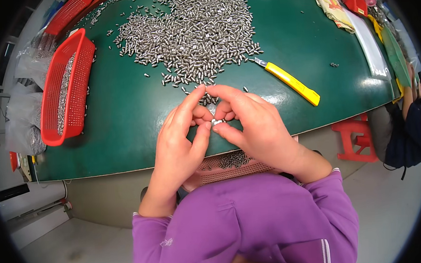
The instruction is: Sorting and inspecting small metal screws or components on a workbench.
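Observation:
Close to the front edge of the green table, my left hand and my right hand meet with their index fingertips almost together. Between the thumbs and the curled fingers are a few small shiny metal parts, gripped from both sides. Their exact shape is partly covered by my fingers. Just beyond the fingers, a big spread of small silvery bullet-shaped metal parts covers the table, and a few lie under my index fingers.
To the right lies a yellow utility knife, blade out toward the pile. A red plastic basket with metal parts stands at left. Below the table edge, a pink basket holds more parts. A red stool and another person's arm are at right.

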A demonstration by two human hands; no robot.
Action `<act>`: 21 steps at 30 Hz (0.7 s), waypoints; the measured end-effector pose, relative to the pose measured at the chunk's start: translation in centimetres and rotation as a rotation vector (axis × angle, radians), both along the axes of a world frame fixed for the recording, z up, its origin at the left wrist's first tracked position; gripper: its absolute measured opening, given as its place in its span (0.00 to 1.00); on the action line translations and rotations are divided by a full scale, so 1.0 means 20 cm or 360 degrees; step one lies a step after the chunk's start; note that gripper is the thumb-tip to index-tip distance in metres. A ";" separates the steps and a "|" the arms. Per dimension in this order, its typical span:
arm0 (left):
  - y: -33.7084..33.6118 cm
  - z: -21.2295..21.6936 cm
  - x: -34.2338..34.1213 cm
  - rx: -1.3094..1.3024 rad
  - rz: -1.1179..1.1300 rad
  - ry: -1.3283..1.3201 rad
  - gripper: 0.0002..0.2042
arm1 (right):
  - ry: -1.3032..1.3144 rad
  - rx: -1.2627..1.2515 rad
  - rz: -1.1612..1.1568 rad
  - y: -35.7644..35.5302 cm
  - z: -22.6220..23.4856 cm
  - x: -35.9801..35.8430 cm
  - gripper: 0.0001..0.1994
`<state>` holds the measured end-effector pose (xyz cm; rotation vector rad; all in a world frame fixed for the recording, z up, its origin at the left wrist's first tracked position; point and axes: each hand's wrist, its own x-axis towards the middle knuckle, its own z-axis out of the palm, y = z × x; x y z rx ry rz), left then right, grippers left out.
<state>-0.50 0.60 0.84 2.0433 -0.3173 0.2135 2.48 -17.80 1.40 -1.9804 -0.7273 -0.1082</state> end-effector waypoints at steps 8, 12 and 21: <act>-0.01 -0.01 0.00 -0.0019 -0.0003 -0.0052 0.30 | -0.0172 -0.0074 -0.0035 0.02 -0.01 0.00 0.20; -0.02 0.00 -0.01 -0.0014 0.0022 -0.0056 0.31 | -0.0299 -0.0053 0.0005 0.03 -0.02 -0.01 0.19; -0.02 0.02 0.00 0.0020 0.0054 0.0000 0.32 | -0.0273 0.0005 0.0085 0.03 -0.01 0.00 0.19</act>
